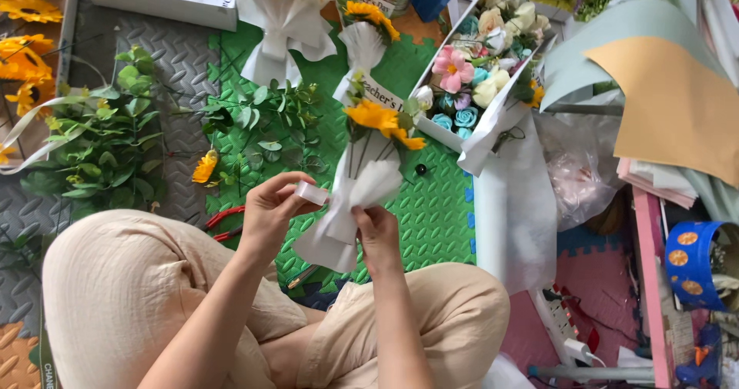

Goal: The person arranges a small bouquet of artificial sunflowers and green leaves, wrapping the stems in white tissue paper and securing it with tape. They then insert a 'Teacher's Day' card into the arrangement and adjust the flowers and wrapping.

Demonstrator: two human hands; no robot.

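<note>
My right hand (379, 231) grips the narrow waist of a small bouquet wrapped in white paper (356, 196), held upright over my lap. An orange sunflower (382, 120) with green leaves sticks out of the wrap's top. My left hand (271, 208) pinches the end of a white ribbon (312, 193) just left of the wrap's waist. My crossed legs in beige trousers (123, 289) fill the lower frame.
A green foam mat (431, 204) lies under the work. Loose green sprigs (104, 139) and red-handled cutters (223, 218) sit at left. Two finished white-wrapped sunflower bouquets (289, 19) lie at the top. A white box of mixed paper flowers (473, 73) stands to the right, beside paper sheets (677, 104).
</note>
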